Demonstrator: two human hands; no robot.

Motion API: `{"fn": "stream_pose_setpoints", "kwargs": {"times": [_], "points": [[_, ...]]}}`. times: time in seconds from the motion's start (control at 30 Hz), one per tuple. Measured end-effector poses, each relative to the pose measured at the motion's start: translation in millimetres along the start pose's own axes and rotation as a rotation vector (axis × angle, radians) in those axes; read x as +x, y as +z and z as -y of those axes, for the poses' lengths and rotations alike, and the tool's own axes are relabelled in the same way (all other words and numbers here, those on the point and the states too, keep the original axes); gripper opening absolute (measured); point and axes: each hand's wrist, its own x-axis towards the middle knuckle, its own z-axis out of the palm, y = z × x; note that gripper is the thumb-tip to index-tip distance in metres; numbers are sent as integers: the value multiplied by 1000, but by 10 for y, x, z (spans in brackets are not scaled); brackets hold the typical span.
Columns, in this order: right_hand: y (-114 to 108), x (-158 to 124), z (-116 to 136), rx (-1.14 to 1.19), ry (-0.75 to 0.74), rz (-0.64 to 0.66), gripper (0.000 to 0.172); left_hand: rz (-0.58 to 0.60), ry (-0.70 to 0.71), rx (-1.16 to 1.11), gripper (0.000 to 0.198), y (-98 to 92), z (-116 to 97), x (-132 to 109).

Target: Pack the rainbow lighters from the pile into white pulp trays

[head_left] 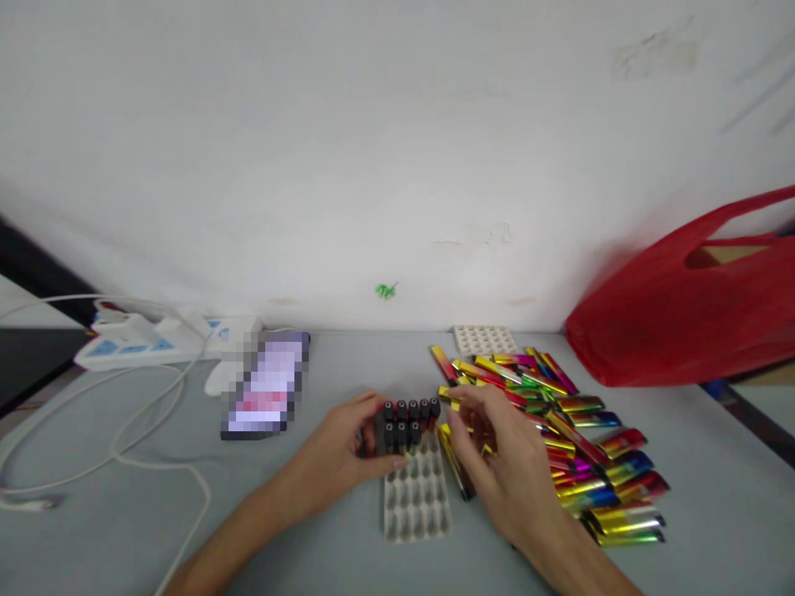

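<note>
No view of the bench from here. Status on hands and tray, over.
Left hand holding tray, left side. Right hand gripping a shiny stick beside tray. Dark-capped sticks standing in far rows. Loose pile right, nothing blocking.

Forearms extended, left hand (348,451) and right hand (497,454) curl close together.

The grey counter (335,530) carries a power strip (133,343) and a looping white cable (207,497) at the left, a phone (266,385) beside them, a slotted tray (417,505) in the middle, a second tray (484,338) further back, a heap of shiny sticks (590,463) and a red bag (671,323) at the right.
</note>
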Motion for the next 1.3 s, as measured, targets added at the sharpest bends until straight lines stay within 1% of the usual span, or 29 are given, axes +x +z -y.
{"fn": "stream_pose_setpoints", "kwargs": {"times": [0.07, 0.1, 0.2, 0.3, 0.43, 0.57, 0.67, 0.93, 1.07, 1.2, 1.3], "points": [[1, 38, -50, -204, 87, -70, 14, 4, -5, -3, 36, 0, -11, 1], [1, 55, -81, -310, 117, -83, 15, 1, -6, -3, 36, 0, -15, 1], [3, 81, -179, -538, 143, -59, 20, -1, -4, 4, 36, 0, -18, 3], [14, 70, -250, -634, 117, -44, 19, 3, -8, -2, 35, 1, -10, 3], [37, 45, -300, -630, 75, -39, 13, -3, -1, -1, 36, 4, 7, 5], [55, 40, -318, -526, 74, -29, 10, -3, 6, 16, 35, 6, 16, 4], [65, 45, -294, -419, 76, -22, 11, -6, 3, 15, 34, 6, 9, -1], [39, 83, -184, -88, 115, -96, 14, 1, 9, -5, 35, 2, -4, 5], [2, 85, -133, 127, 205, -104, 19, -1, 2, -4, 35, 4, 1, 13], [-51, 117, -65, 357, 317, -44, 20, 9, -5, -9, 35, 1, 22, 13], [-74, 158, -47, 599, 408, -29, 24, 6, -8, 1, 35, -2, 36, 8]]}}
